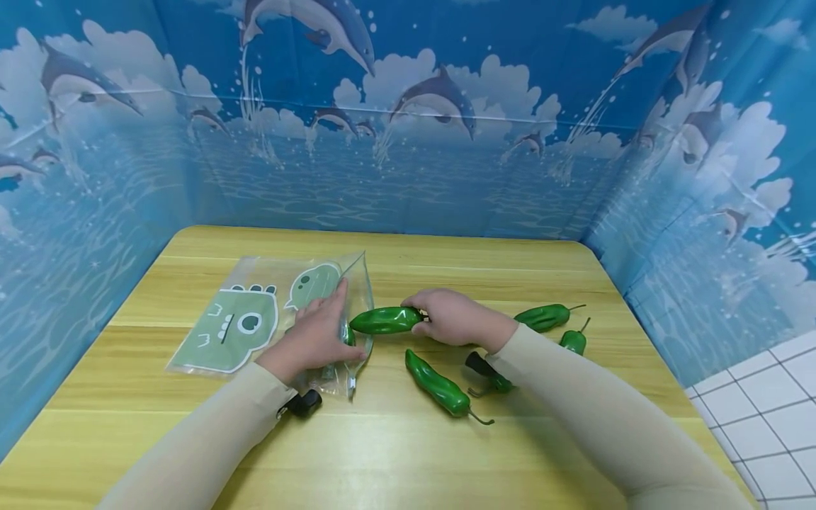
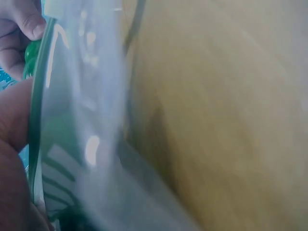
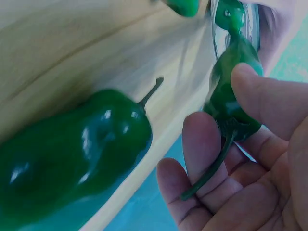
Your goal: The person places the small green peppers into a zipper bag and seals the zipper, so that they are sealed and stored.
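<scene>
My right hand (image 1: 455, 316) pinches a green chili pepper (image 1: 385, 320) near its stem end, with the tip pointing left at the mouth of a clear zip bag (image 1: 363, 283). In the right wrist view, thumb and fingers grip the pepper (image 3: 236, 91) and its stem hangs over the fingers. My left hand (image 1: 312, 336) holds the bag's mouth apart, thumb toward the near side and fingers toward the far side. Green cartoon dinosaur shapes are printed on the bag. Another green pepper (image 1: 348, 333) shows inside its mouth. The left wrist view is mostly blurred plastic.
Several more green peppers lie on the wooden table: one pepper (image 1: 440, 386) in front of my right hand, another (image 1: 499, 383) partly under the right forearm, and two peppers (image 1: 542, 317) farther right. A dolphin-print curtain (image 1: 408, 184) surrounds the table's back and sides.
</scene>
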`<action>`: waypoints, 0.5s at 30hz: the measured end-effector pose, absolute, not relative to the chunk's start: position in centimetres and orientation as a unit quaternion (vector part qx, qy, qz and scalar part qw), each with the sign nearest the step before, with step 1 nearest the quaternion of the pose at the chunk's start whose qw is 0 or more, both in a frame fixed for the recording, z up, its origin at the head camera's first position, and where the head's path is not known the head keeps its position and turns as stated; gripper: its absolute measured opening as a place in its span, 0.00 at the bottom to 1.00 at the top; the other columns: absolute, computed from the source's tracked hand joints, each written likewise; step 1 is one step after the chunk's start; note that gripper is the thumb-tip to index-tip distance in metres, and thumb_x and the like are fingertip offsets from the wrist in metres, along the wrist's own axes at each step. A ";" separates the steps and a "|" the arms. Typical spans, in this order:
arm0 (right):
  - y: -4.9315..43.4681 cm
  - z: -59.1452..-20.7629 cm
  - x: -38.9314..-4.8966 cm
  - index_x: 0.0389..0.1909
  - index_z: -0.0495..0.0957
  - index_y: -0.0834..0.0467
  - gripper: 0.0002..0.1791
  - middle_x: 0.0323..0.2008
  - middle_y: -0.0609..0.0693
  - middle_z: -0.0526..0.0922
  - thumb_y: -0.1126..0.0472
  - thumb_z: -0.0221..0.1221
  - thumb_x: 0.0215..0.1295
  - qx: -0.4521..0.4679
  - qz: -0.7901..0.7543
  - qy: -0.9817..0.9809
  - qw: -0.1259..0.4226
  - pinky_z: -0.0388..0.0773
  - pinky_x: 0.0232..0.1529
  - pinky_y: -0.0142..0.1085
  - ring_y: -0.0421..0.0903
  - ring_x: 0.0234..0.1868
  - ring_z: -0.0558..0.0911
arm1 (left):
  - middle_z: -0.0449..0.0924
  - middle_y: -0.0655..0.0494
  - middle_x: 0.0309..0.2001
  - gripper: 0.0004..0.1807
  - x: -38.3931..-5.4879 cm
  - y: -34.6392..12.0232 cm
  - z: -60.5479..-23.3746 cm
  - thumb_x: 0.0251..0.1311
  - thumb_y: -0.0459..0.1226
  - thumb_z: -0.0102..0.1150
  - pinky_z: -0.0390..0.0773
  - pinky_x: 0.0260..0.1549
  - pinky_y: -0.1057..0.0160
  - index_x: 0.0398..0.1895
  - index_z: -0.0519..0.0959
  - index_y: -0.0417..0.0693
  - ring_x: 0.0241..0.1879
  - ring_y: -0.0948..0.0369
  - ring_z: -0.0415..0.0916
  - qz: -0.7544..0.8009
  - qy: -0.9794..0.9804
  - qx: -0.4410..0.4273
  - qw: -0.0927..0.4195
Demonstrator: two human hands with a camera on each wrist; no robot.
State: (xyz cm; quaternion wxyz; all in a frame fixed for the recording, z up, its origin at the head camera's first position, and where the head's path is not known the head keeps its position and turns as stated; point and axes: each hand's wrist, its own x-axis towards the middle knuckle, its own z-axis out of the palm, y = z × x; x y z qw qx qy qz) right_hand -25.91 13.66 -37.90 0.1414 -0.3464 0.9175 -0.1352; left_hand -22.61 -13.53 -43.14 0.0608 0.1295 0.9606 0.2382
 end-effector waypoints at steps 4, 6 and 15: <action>12.6 -38.2 -25.8 0.71 0.74 0.58 0.26 0.62 0.52 0.83 0.55 0.62 0.77 -0.339 -0.135 0.921 0.135 0.82 0.57 0.45 0.48 0.58 0.84 | 0.46 0.49 0.86 0.82 -22.6 -13.4 -43.1 0.43 0.61 0.83 0.54 0.76 0.30 0.87 0.29 0.51 0.80 0.37 0.54 0.240 0.960 0.133 0.062; 12.0 -38.3 -25.8 0.69 0.75 0.58 0.24 0.58 0.50 0.84 0.56 0.63 0.76 -0.338 -0.139 0.921 0.133 0.82 0.54 0.44 0.46 0.54 0.84 | 0.47 0.48 0.86 0.82 -22.6 -13.3 -43.2 0.44 0.61 0.83 0.54 0.76 0.30 0.87 0.28 0.52 0.80 0.37 0.54 0.241 0.959 0.135 0.062; 9.6 -38.9 -25.8 0.66 0.77 0.59 0.22 0.55 0.51 0.85 0.58 0.64 0.75 -0.356 -0.155 0.910 0.145 0.82 0.53 0.41 0.44 0.51 0.83 | 0.47 0.48 0.86 0.82 -22.6 -13.1 -43.2 0.44 0.59 0.83 0.55 0.76 0.30 0.87 0.28 0.52 0.80 0.37 0.55 0.249 0.957 0.142 0.049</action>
